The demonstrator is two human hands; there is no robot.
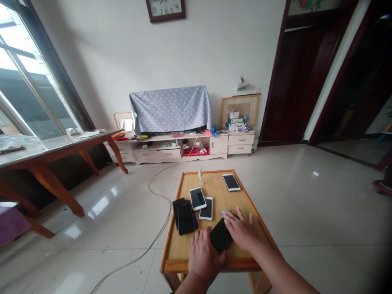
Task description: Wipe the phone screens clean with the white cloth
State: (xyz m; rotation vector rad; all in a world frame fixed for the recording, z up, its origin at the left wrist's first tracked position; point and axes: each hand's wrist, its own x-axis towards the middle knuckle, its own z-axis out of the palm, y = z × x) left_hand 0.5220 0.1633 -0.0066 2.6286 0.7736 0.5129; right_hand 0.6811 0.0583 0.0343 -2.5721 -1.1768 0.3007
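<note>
A black smartphone (221, 236) lies at a slant near the front of a small wooden table (211, 259). My left hand (203, 254) steadies its near left edge, thumb and fingers on either side. Across its far right part lies my right hand (242, 229), which presses a small whitish wipe-like piece (225, 212) under its fingertips; some fingers are spread. Left of the hands, two dark phones (185, 218) overlap. Beyond them a white phone (198, 198) rests partly on another white phone (207, 209). A further white phone (231, 182) lies alone at the far right.
A small clear pump bottle (200, 177) stands at the table's far edge. A cable (154, 239) snakes over the tiled floor on the left. A larger table (61, 149) stands by the window. Along the wall runs a low cabinet (157, 154) with a cloth-draped object (171, 109).
</note>
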